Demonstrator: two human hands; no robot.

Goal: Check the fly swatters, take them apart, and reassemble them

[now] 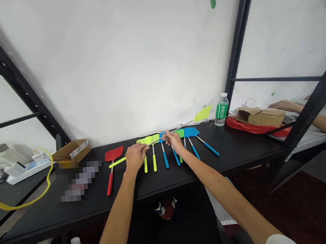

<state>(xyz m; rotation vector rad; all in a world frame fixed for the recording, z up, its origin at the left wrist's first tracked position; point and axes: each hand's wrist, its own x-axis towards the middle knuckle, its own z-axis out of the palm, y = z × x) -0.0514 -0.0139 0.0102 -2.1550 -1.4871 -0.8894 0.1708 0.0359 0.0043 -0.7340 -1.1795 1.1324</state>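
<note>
A yellow-green fly swatter with a thin metal rod is held up at a slant, its head to the upper right. My left hand is closed on it where handle and rod meet, and the handle's end sticks out to the left. Further along the rod, my right hand pinches it. Beneath both hands, several fly swatters lie in a row on the black table, heads overlapping: yellow ones, blue ones and a green one, which is partly hidden. A red fly swatter lies apart on the left.
On the black table, a water bottle stands at the back right and an open cardboard box at the left. A yellow cable loops over the left edge. Another person's hand touches a cardboard package at the right.
</note>
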